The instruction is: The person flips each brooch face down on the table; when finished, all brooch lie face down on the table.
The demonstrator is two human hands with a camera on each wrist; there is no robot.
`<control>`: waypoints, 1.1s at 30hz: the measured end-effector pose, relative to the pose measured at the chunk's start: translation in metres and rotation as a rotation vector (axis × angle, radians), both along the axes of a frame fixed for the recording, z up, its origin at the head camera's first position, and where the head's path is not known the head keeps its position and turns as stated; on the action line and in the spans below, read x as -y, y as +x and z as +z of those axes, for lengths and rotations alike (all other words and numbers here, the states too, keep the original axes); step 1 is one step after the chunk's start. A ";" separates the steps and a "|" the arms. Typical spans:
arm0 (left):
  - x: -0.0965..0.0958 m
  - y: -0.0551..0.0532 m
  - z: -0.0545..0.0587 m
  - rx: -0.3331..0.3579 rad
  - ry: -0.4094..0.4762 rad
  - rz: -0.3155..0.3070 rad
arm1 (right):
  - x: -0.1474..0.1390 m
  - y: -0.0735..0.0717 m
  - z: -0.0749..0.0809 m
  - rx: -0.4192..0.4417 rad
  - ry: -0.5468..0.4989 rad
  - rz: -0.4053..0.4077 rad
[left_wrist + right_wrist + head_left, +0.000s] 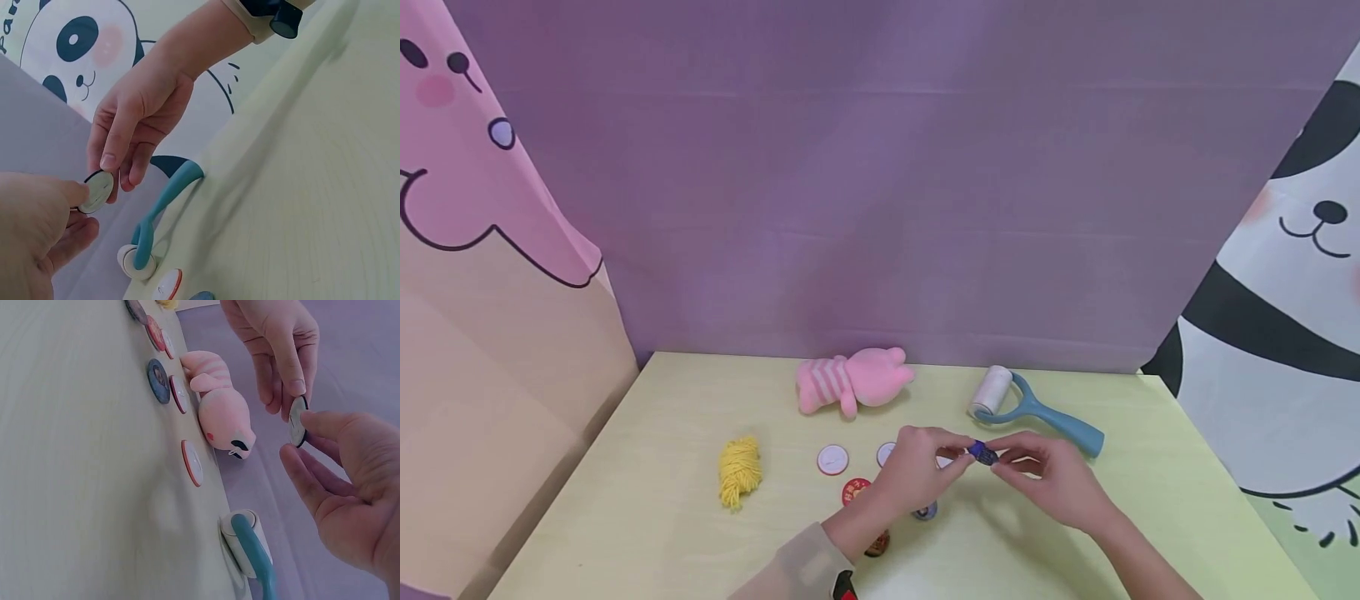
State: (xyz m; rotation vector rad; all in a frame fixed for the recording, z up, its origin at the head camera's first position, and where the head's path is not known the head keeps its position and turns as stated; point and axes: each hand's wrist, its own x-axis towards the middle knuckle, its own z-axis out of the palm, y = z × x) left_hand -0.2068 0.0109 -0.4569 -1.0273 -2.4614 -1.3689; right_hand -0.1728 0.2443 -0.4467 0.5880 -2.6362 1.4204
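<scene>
A round badge (982,453) is held above the table between both hands. Its dark blue face shows in the head view, while its white back with a pin (97,192) shows in the left wrist view. My left hand (917,471) pinches one edge between thumb and fingers. From the opposite side, my right hand (1056,479) pinches the badge with thumb and index finger. Around the left forearm lie more badges: a white-backed one (832,460), a red one (854,490), a blue one (926,511) and a brown one (877,545), partly hidden by the arm.
Behind the hands, a blue-handled lint roller (1037,408) lies at the table's back right. A pink plush toy (853,382) rests along the back edge. Yellow yarn (740,471) sits to the left on the pale table (647,500). A purple cloth (887,183) hangs behind.
</scene>
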 end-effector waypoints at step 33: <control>0.001 0.004 0.002 0.177 0.112 -0.068 | 0.007 0.004 -0.005 0.003 -0.111 -0.131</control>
